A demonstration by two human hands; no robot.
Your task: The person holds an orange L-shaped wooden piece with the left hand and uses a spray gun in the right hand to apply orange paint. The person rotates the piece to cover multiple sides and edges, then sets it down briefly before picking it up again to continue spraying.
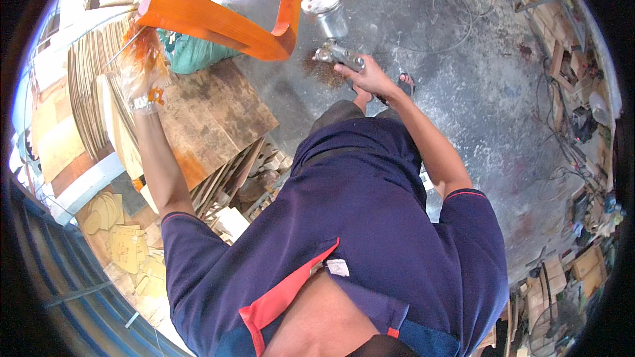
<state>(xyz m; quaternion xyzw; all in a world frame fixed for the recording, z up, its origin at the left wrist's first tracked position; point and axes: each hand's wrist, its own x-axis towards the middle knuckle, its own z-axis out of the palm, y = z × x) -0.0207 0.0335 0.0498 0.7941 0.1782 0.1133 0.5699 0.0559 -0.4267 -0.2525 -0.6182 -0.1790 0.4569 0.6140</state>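
Observation:
A glossy orange L-shaped wooden piece (211,21) is held up in front of me at the left, its short arm pointing away. My left hand (144,63), in a clear plastic glove stained orange, is closed at the piece's left end. A thin metal rod (124,45) sticks out beside that hand; whether it is fixed to the wood I cannot tell. My right hand (372,77) grips a metal spray gun (338,54) by its handle. On top of the gun sits a silver cup (333,23) with a stained white lid. The gun's nozzle faces left, apart from the wood.
Below the orange piece is a stained plywood board (211,109), with a green sack (198,51) behind it. Stacked thin wooden strips (96,86) stand at the left. A hose (466,30) curves across the grey floor (483,132). Wood scraps (589,264) and cables line the right side.

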